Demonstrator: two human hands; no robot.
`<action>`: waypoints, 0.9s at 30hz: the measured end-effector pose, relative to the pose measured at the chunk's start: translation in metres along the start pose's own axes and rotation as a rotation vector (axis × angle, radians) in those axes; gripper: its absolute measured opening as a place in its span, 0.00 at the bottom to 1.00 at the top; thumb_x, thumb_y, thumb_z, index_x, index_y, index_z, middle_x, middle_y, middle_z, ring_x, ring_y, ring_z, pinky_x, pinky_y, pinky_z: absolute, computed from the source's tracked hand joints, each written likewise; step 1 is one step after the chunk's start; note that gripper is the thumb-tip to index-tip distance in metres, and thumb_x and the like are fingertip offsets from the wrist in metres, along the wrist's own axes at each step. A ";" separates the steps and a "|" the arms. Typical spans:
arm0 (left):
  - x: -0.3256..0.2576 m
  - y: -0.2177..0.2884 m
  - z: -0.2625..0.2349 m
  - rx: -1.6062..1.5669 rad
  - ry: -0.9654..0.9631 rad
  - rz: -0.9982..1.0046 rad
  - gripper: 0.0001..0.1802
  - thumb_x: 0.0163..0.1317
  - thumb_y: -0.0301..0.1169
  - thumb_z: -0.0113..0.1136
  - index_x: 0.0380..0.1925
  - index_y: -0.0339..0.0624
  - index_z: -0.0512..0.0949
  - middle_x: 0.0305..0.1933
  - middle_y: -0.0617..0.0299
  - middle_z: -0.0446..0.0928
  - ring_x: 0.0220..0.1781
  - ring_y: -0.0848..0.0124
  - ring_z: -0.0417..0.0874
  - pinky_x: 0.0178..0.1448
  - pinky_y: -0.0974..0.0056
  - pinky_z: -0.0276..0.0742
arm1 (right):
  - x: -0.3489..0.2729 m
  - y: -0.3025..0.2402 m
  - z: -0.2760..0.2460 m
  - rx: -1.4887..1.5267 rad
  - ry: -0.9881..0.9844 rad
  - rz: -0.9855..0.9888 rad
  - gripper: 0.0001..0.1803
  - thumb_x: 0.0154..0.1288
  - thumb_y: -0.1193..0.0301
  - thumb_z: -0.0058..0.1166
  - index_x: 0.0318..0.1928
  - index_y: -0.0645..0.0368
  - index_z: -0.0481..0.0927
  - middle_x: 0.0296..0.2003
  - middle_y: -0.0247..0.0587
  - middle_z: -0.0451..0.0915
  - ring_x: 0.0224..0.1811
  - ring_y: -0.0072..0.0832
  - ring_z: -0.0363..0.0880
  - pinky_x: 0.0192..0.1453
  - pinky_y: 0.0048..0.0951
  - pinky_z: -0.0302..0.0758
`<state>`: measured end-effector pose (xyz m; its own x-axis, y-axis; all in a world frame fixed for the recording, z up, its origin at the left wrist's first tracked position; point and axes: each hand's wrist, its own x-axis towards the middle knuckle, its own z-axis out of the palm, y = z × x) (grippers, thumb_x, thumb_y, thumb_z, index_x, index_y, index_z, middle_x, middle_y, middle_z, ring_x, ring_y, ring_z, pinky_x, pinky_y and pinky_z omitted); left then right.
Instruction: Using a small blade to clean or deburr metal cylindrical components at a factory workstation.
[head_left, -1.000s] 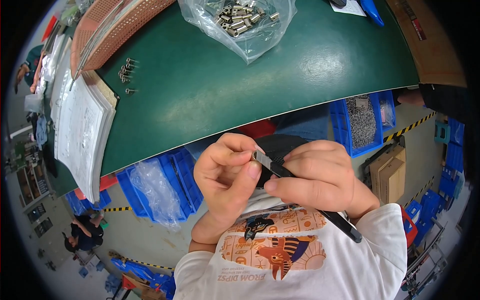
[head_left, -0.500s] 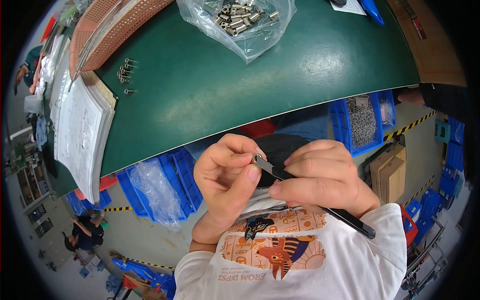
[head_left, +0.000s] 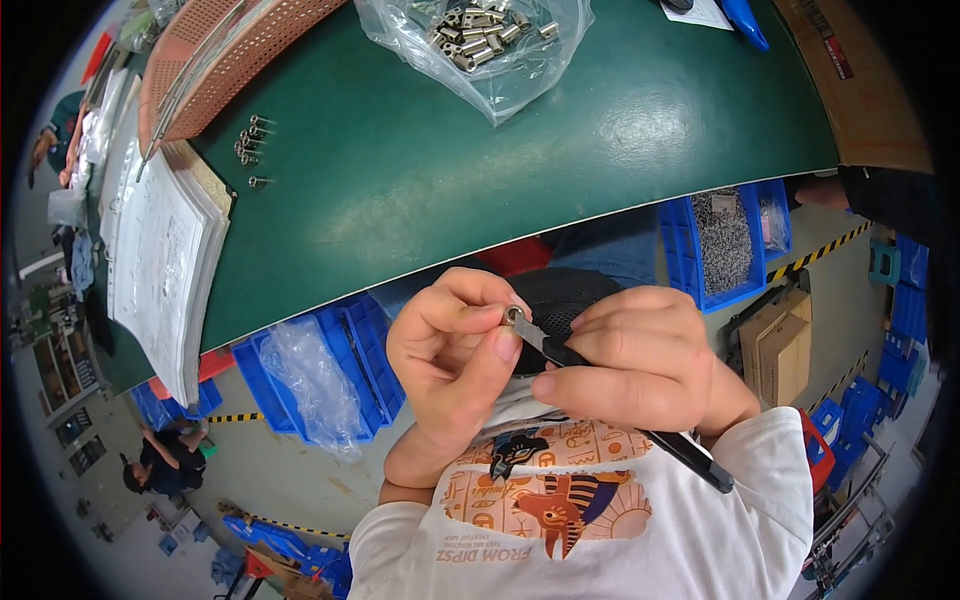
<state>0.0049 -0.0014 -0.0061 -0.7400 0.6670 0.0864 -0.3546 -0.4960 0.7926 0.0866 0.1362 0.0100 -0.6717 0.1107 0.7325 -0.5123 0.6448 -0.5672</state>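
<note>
My left hand [head_left: 450, 355] pinches a small silver metal sleeve [head_left: 514, 315] between thumb and fingertips, close to my chest. My right hand [head_left: 640, 365] grips a long black-handled tool [head_left: 690, 455], whose thin metal tip [head_left: 535, 333] rests against the sleeve. The tool's handle runs down to the right over my white sleeve. Both hands touch each other just below the edge of the green table [head_left: 420, 190].
A clear plastic bag of metal sleeves [head_left: 480, 40] lies at the table's far side. A few loose sleeves [head_left: 248, 145] sit by an orange perforated tray [head_left: 210, 60] and stacked papers [head_left: 160, 270]. Blue bins [head_left: 735, 240] stand on the floor below.
The hands have stayed together; the tool's handle has swung slightly lower to the right and the tip sits at the sleeve's end.
</note>
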 end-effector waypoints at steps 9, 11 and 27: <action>0.000 0.000 -0.001 0.004 -0.014 -0.002 0.10 0.56 0.12 0.53 0.37 0.36 0.72 0.42 0.49 0.72 0.43 0.69 0.76 0.47 0.68 0.74 | 0.001 -0.001 0.000 -0.066 -0.012 -0.022 0.18 0.32 0.71 0.56 0.31 0.60 0.81 0.19 0.33 0.71 0.17 0.24 0.72 0.21 0.21 0.71; -0.001 0.000 0.000 0.013 -0.005 -0.001 0.10 0.56 0.12 0.53 0.37 0.36 0.72 0.42 0.49 0.72 0.43 0.69 0.76 0.47 0.68 0.74 | 0.002 0.000 0.000 -0.115 -0.025 -0.017 0.18 0.32 0.71 0.56 0.31 0.60 0.81 0.19 0.33 0.71 0.17 0.24 0.72 0.22 0.22 0.71; -0.002 0.002 -0.001 -0.021 -0.010 -0.018 0.11 0.55 0.12 0.52 0.36 0.37 0.72 0.43 0.49 0.72 0.42 0.68 0.77 0.48 0.66 0.74 | -0.001 0.002 0.003 -0.067 -0.014 -0.010 0.18 0.32 0.70 0.55 0.32 0.59 0.79 0.23 0.35 0.74 0.18 0.25 0.73 0.22 0.22 0.71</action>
<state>0.0052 -0.0039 -0.0055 -0.7279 0.6813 0.0779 -0.3797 -0.4951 0.7815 0.0846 0.1358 0.0070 -0.6746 0.0941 0.7322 -0.4820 0.6952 -0.5333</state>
